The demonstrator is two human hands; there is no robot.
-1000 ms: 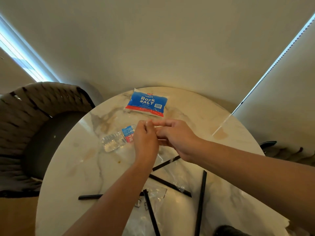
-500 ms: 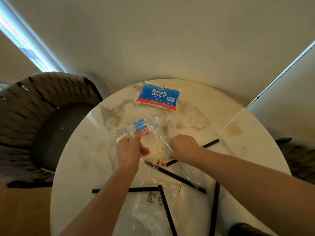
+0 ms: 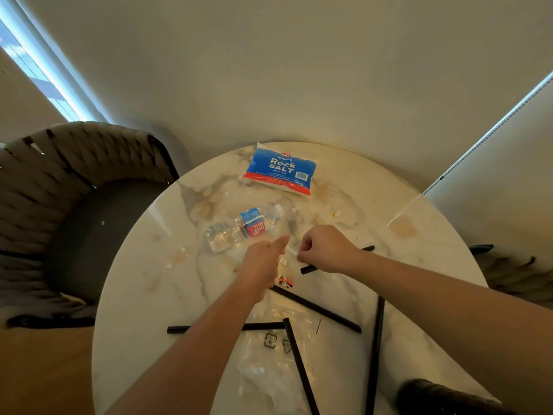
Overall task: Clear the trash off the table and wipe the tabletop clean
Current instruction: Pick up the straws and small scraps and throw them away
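I see both hands over the middle of the round marble table. My left hand has its fingers drawn together, thumb tip pointing away from me, and seems to pinch one end of a thin clear plastic wrapper; the film is so faint that I cannot tell for certain. My right hand is curled into a fist, its fingertips nipping the other end of that wrapper. The two hands sit just beside each other, not touching.

A plastic water bottle with a blue and red label lies on its side just beyond my left hand, toward the table's left half. A blue bag of iodized rock salt lies flat near the far edge. Small white crumbs lie between my hands, and a small red scrap lies just nearer to me. A yellowish crumb rests beyond my right hand, and a tan stain marks the right side.

Several black rods lie crossed over the near half of the table, one partly under my right wrist. A clear plastic bag with small metal clips lies near the near edge. A woven chair stands at the table's left.
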